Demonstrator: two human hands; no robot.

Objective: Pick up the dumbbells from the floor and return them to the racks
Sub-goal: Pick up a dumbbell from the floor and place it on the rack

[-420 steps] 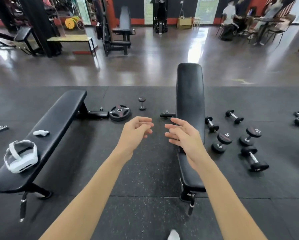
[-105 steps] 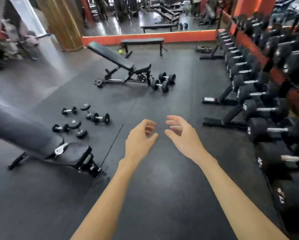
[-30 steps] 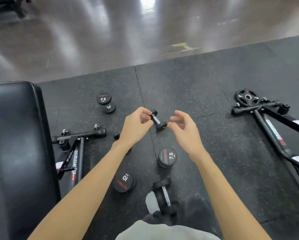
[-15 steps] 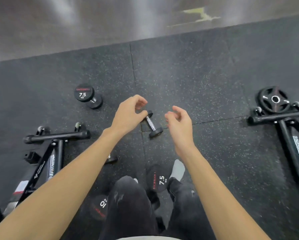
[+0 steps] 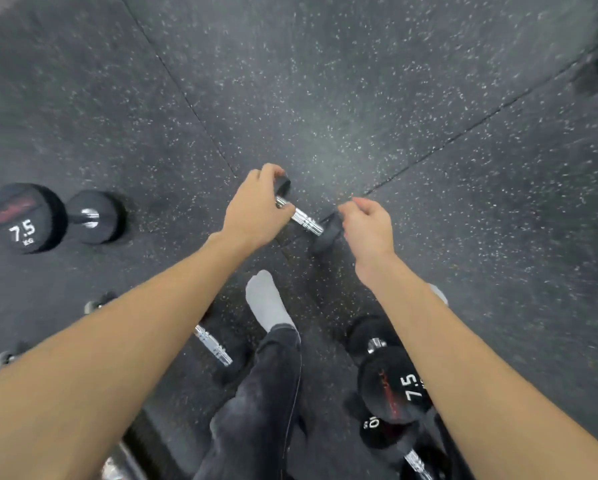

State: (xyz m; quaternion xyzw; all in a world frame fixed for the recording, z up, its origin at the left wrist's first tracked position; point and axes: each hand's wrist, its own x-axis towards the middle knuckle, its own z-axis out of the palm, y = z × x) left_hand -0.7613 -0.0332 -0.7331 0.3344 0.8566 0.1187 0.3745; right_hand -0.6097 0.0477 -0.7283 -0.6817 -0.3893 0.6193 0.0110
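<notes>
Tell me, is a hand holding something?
Yes. The left hand grips the small dumbbell at its handle's far end; the right hand holds nothing.

Both bare arms stretched down and forward, left hand (image 5: 256,206) curled with its fingers hooked over something small, right hand (image 5: 368,225) just beside it, loosely curled, holding nothing.

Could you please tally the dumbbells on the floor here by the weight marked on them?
7.5 dumbbells: 2, one left, one right
10 dumbbell: 1
No readable marking: 2, the small dumbbell gripped by the left hand, and a half-hidden dumbbell
Total: 5
</notes>
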